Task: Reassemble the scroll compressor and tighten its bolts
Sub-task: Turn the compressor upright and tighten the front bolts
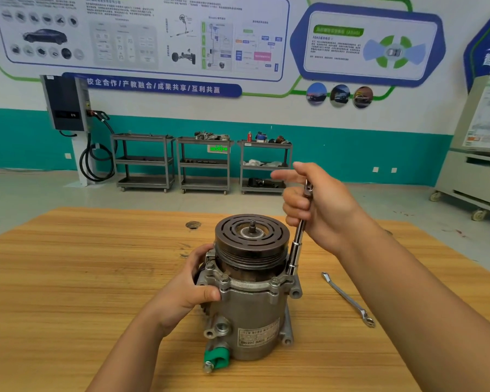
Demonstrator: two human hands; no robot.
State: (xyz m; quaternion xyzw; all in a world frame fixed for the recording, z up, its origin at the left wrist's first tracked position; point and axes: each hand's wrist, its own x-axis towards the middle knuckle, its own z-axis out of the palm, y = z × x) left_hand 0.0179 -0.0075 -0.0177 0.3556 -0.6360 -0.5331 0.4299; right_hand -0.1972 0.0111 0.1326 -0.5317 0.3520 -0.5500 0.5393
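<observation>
The cast-metal scroll compressor (249, 292) stands upright at frame centre on our wood-grain counter (68, 278), its nameplate (259, 333) print too small to read. Our left hand (193, 284) clasps its housing; our right hand (320, 205) grips a chrome socket driver (296, 250) seated on its flange.

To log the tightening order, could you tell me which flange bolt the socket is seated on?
The rightmost one, hidden under the socket extension that the right hand holds; the three bolts to its left stand uncovered.
</observation>
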